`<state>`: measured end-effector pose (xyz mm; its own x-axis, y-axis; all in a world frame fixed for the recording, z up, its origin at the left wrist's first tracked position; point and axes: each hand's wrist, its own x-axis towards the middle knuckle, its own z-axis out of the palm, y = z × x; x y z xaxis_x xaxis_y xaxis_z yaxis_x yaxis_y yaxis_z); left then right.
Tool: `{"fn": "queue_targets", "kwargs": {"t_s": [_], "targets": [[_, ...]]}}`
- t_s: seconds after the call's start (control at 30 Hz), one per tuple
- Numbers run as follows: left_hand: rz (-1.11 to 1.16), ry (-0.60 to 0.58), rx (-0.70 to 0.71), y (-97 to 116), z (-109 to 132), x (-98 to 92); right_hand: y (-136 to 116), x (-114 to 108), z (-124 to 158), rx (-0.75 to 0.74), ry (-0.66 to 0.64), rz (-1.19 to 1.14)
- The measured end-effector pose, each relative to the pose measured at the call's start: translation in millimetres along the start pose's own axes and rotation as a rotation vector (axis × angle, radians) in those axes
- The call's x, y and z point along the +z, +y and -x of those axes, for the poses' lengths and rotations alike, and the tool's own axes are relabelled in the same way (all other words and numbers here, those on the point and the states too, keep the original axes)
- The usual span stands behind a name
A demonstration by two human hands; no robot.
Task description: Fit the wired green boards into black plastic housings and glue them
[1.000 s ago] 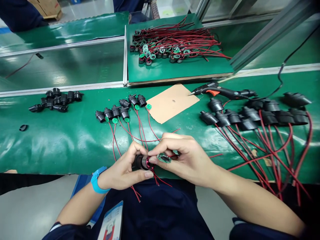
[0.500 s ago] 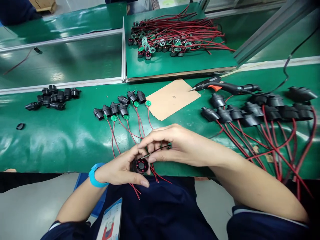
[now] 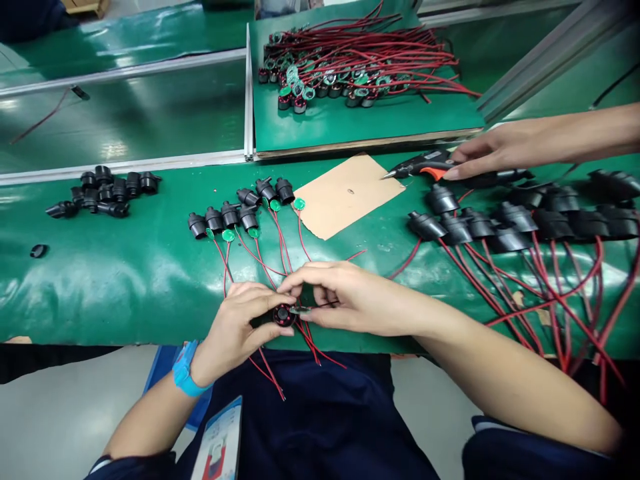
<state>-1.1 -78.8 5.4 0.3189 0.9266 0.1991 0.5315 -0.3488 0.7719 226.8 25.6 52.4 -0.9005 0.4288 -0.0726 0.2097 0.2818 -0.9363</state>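
Observation:
My left hand (image 3: 240, 319) grips a small round black part (image 3: 284, 315) with pink dots round its face, held at the front of the bench. Right beside it, my right hand (image 3: 345, 297) pinches a thin round board (image 3: 300, 310), seen nearly edge-on, with a dark lead running back into the palm. Whether board and black part touch, I cannot tell. Red wires (image 3: 260, 257) pass behind and under my hands. They lead from a group of black housings (image 3: 230, 215) with green discs (image 3: 229, 235) at their mouths.
Another person's hand (image 3: 480, 157) is on the hot glue gun (image 3: 425, 163), its tip over brown card (image 3: 347, 197). Wired black housings (image 3: 507, 227) crowd the right; loose black housings (image 3: 105, 190) lie left. A raised green shelf (image 3: 320, 133) holds many red-wired parts.
Another person's hand has come in from the right onto the glue gun. My left hand has turned, its fingertips now around the black part; the board has moved close beside that part.

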Motion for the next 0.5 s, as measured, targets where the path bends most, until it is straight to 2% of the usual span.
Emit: {"fn": "queue_targets", "kwargs": {"t_s": [0.1,0.17,0.33,0.5], "targets": [[0.027,0.078,0.036,4.1,2.7,-0.7,5.0,12.0,-4.5,0.015,0.091,-0.173],[0.017,0.080,0.048,7.7,4.3,-2.1,5.0,19.3,-7.1,0.016,0.130,-0.225],[-0.078,0.048,0.100,13.5,7.5,-3.0,3.9,33.0,-11.8,0.048,0.160,-0.181],[-0.158,0.074,0.106,18.4,8.6,1.0,6.0,42.3,-19.9,-0.035,0.235,-0.145]]}}
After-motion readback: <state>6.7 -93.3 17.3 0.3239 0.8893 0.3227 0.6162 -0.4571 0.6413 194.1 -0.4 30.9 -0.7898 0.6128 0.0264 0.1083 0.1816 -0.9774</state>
